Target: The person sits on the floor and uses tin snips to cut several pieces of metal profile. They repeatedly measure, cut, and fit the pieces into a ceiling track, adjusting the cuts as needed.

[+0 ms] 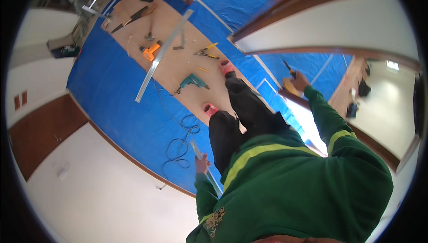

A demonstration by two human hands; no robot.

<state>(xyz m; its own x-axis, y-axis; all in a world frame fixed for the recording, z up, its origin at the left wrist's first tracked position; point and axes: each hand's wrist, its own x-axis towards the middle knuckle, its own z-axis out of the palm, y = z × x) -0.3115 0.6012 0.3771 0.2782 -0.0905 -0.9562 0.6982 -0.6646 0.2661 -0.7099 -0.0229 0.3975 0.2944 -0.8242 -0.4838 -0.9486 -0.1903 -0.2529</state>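
Note:
Low on my left side, my left hand (203, 164) is closed around a long, thin metal profile (195, 147). The strip runs back along my leg, and its far end is hidden by my body. My right hand (299, 82) reaches out to the right with its fingers wrapped round a slim dark tool with an orange part (290, 70); its exact kind is too small to make out. A tan shape (289, 85) shows just by that hand, and I cannot tell whether it is held. Between my red shoes lies a teal corded drill (192, 82).
On the wooden board (214, 98) lie an orange cordless drill (150, 50), yellow-handled pliers (207, 52), a hammer (150, 34), a handsaw (133, 19) and a metal profile (162, 55) laid across. A black cable (178, 147) loops over the blue sheeting (107, 71). A wall edge (312, 51) stands right.

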